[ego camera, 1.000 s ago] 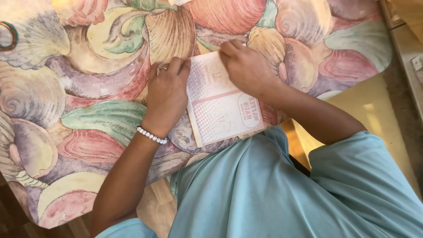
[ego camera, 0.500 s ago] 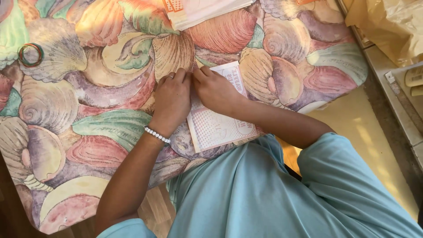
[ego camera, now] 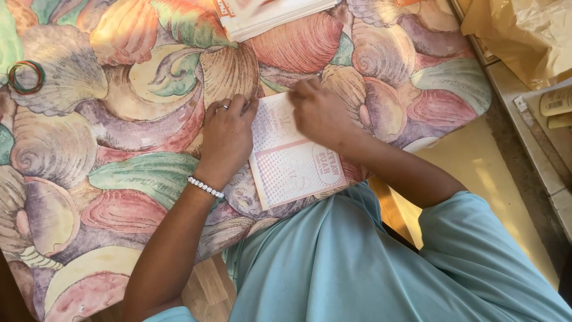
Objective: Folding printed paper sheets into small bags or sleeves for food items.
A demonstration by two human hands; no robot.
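Far off to the left of both hands, a loop of coloured rubber bands point(ego camera: 26, 77) lies on the shell-patterned tablecloth point(ego camera: 119, 179). Next comes the left hand point(ego camera: 226, 140), with a ring and a beaded bracelet point(ego camera: 205, 187); its fingers are curled and pressed down on the left edge of a flat paper packet point(ego camera: 295, 164), pinning it rather than gripping it. The packet, printed in pink and red, lies flat on the cloth between the two hands, close to the table's near edge. To its right, the right hand point(ego camera: 322, 113) rests on the packet's upper right corner, fingers bent down onto the paper; it is blurred, so I cannot tell whether they pinch the edge or only press. The packet looks thin, light and limp, likely to crease or slide on the cloth, so it is best held by an edge or corner while the other hand steadies it. Beyond the fingertips, a stack of similar papers point(ego camera: 268, 15) sits at the table's far side.
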